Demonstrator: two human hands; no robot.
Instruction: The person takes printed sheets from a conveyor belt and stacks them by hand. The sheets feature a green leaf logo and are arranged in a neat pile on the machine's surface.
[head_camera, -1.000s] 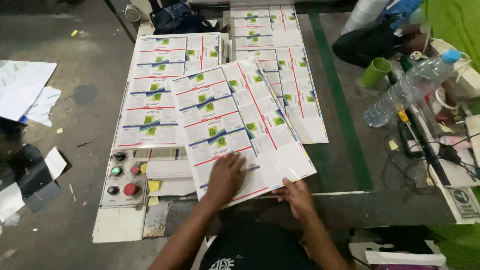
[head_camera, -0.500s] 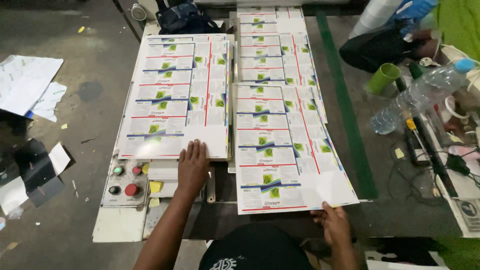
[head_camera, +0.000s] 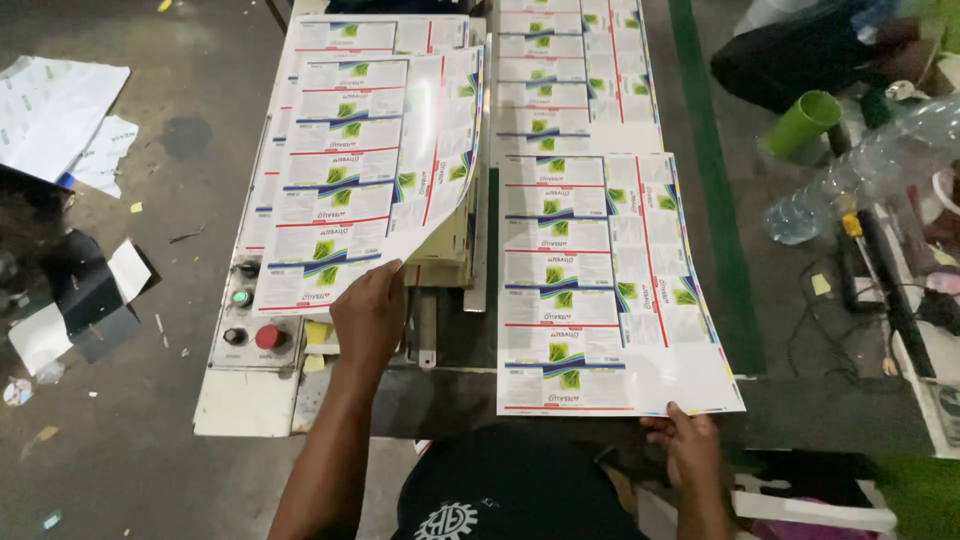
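Observation:
A large printed sheet of labels (head_camera: 600, 280) with green, blue and red marks lies flat on the dark table, and my right hand (head_camera: 688, 448) pinches its near edge. To its left my left hand (head_camera: 368, 315) lifts the near right corner of another printed sheet (head_camera: 370, 170) off a stack of the same sheets (head_camera: 300, 60), so that sheet curls upward. More identical sheets (head_camera: 570, 80) lie further back on the right.
A control panel (head_camera: 252, 315) with a green and a red button sits left of my left hand. A green cup (head_camera: 803, 122), a clear plastic bottle (head_camera: 860, 170) and cables lie at the right. Loose papers (head_camera: 60, 110) litter the floor at the left.
The right sheet has been laid flat and square, my right hand staying at its near edge. My left hand went to the left stack and has raised the top sheet's corner.

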